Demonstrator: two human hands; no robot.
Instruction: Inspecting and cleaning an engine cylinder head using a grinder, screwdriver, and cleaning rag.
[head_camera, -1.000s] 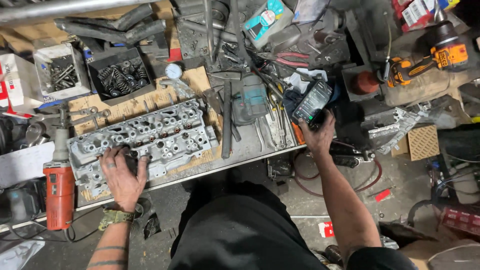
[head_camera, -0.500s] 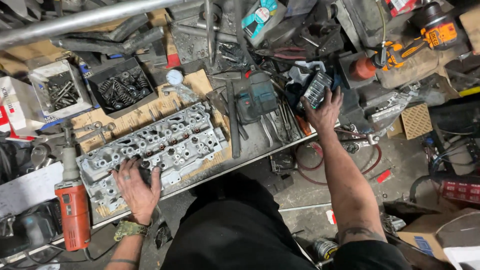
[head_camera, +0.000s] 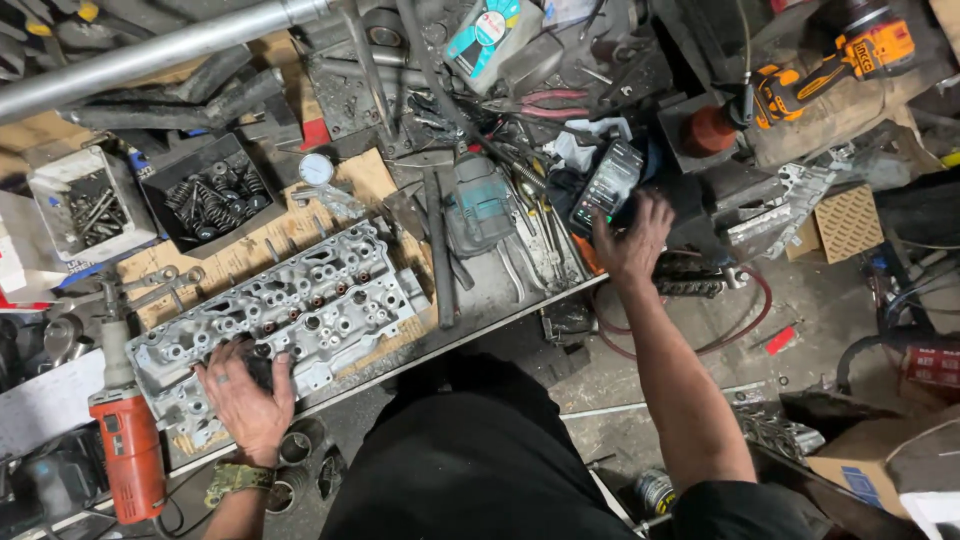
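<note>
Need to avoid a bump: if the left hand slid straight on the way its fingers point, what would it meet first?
Left hand rests on the cylinder head, fingers pointing up across it; going on, it would likely meet the casting's raised ports first, though depth is unclear.

Overhead view of a crowded workshop. A workbench (head_camera: 500, 300) with a worn metal top runs diagonally across the scene, with brown cardboard sheets (head_camera: 250, 250) laid over part of it. A grey metal pipe (head_camera: 150, 50) crosses the upper left. Below lies a stained concrete floor (head_camera: 640, 380), bearing a red hose (head_camera: 745, 320) and cardboard boxes (head_camera: 870, 460). Lighting is even and diffuse.
</note>
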